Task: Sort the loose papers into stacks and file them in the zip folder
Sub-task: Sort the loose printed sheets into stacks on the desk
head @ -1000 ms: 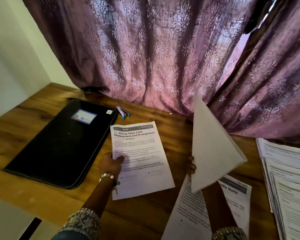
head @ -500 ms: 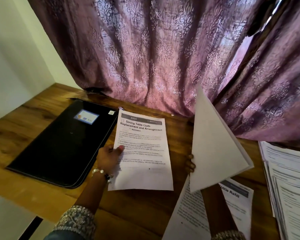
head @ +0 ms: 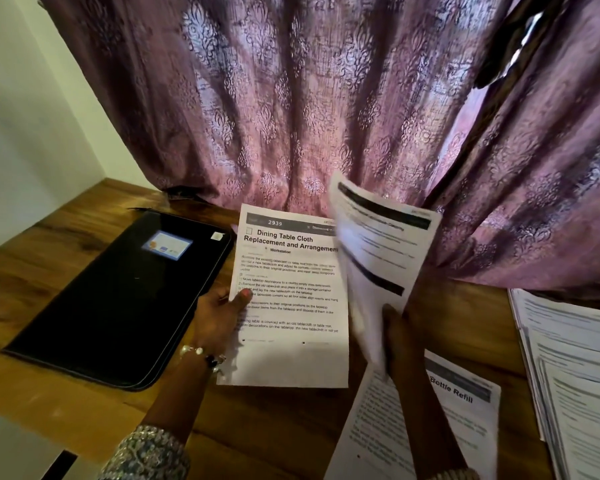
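Observation:
My left hand point(head: 219, 317) pinches the left edge of a printed sheet point(head: 291, 303) headed "Dining Table Cloth Replacement and Arrangement", held up beside the black zip folder point(head: 118, 299). The folder lies shut on the wooden table point(head: 66, 403) to the left. My right hand point(head: 400, 337) grips a few sheets point(head: 378, 258) by their lower edge; they stand upright and blurred, printed side toward me, overlapping the first sheet's right edge. A "Bottle Refill" sheet point(head: 465, 414) lies flat under my right forearm.
A stack of printed papers point(head: 575, 375) lies at the table's right edge. A purple patterned curtain point(head: 291, 98) hangs along the back of the table. A white wall point(head: 21, 133) stands at the left.
The left hand has raised the Dining Table Cloth sheet up and back. The right hand has turned its sheets so the printed side now faces me, closer to the left sheet.

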